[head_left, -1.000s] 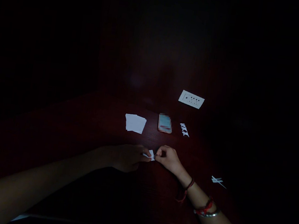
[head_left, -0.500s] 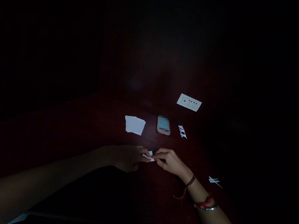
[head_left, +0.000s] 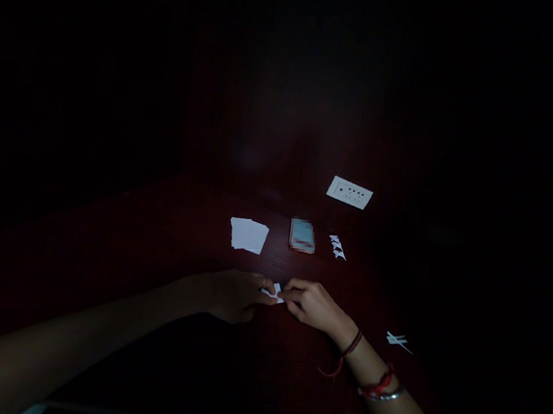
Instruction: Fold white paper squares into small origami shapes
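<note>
A small folded piece of white paper (head_left: 277, 290) lies on the dark red table between my two hands. My left hand (head_left: 240, 296) grips its left part, with a ring showing on one finger. From the right, my right hand (head_left: 312, 304) pinches the paper's right edge with thumb and forefinger. The fingertips cover part of the paper, so its full shape is hidden. Red and dark strings and a silver bangle circle my right wrist and forearm.
Behind my hands lie a stack of white paper sheets (head_left: 248, 236), a blurred light-blue packet (head_left: 302, 236) and small folded paper pieces (head_left: 337, 247). Thin white paper strips (head_left: 398, 340) rest right of my right forearm. A white socket plate (head_left: 349, 192) is on the back panel.
The whole view has shifted slightly, so things sit a little lower. My fingers have moved slightly on the paper, and a bit more of its middle shows.
</note>
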Demonstrator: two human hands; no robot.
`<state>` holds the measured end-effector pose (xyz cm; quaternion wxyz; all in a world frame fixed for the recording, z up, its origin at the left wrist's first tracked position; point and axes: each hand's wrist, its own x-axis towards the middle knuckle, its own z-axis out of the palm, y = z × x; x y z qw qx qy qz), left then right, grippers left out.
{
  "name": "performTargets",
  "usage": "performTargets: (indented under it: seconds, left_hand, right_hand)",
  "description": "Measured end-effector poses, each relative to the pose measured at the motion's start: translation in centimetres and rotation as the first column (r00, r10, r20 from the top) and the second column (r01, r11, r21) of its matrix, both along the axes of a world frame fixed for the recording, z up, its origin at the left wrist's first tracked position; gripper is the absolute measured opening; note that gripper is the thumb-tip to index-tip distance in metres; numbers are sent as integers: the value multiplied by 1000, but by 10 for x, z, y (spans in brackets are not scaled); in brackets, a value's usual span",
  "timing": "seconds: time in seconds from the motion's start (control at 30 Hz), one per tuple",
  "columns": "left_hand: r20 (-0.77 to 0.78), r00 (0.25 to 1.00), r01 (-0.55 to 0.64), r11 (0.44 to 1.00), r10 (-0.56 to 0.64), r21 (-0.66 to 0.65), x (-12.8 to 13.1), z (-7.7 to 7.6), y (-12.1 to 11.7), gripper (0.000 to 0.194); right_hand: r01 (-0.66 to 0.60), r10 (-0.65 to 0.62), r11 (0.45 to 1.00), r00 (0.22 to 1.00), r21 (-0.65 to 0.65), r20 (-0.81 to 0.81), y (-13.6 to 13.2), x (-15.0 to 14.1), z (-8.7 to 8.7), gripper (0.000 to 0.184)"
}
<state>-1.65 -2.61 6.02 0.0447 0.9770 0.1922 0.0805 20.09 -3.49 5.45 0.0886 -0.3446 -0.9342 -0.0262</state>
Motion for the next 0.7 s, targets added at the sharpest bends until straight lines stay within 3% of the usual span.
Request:
performTargets:
  seconds: [0.27,0.7]
  left_hand:
    - [-10,999,-30,996,31,82,0,-12,7,55]
    - [-48,999,-15,998,17,55,-3,-8,8,56]
  right_hand:
    - [-3,3,1000,1000,8,-8,7,2,2,25]
    - [22,-18,999,992,27,-127,9,9,-3,23]
